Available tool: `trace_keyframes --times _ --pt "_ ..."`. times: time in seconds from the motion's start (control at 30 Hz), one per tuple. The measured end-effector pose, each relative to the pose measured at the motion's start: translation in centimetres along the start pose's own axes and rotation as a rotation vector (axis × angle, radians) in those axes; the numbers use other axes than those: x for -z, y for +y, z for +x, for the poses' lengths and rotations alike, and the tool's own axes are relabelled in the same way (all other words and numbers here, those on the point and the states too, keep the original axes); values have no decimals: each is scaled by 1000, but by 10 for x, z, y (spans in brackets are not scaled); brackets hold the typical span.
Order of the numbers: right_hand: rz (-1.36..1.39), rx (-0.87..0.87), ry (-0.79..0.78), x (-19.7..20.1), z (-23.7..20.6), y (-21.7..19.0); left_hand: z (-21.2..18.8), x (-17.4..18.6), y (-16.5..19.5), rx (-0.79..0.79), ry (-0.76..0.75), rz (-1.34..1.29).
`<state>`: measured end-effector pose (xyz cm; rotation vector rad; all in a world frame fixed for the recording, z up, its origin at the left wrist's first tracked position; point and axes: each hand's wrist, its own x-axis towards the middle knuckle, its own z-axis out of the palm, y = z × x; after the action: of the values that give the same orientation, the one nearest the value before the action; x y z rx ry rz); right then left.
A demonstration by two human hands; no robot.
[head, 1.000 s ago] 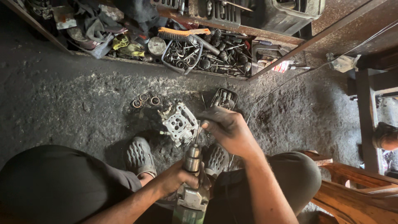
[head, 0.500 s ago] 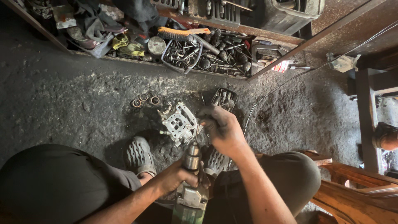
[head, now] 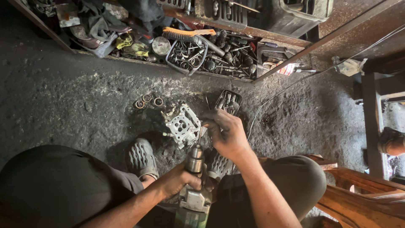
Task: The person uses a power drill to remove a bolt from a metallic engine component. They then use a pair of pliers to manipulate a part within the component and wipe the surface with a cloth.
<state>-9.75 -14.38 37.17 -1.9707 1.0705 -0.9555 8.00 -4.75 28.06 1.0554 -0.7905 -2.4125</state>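
Left hand (head: pixel 179 179) had its grip closed round the body of a power drill (head: pixel 193 190), chuck pointing at a pale metal engine part (head: pixel 182 125) lying on the dirt floor (head: pixel 63 105). Right hand (head: pixel 225 131) rested beside that part at the bit; grip curled, hold unclear. Three rings (head: pixel 147 101) lay nearby, a small tray of bits (head: pixel 229 100) just behind.
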Motion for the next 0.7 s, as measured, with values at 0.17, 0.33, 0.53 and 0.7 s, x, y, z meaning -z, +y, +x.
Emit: trace_keyframes --times 0.17,0.33,0.53,0.7 --pt "-153 -168 -106 3 1 -1 -1 -2 6 13 -18 33" --pt "-159 29 -127 8 3 3 -3 -2 7 -4 -26 6" --pt "-213 129 -127 9 3 3 -2 0 2 -47 -81 -28" --pt "-60 -136 -18 -8 0 2 5 -1 1 -70 -172 -119"
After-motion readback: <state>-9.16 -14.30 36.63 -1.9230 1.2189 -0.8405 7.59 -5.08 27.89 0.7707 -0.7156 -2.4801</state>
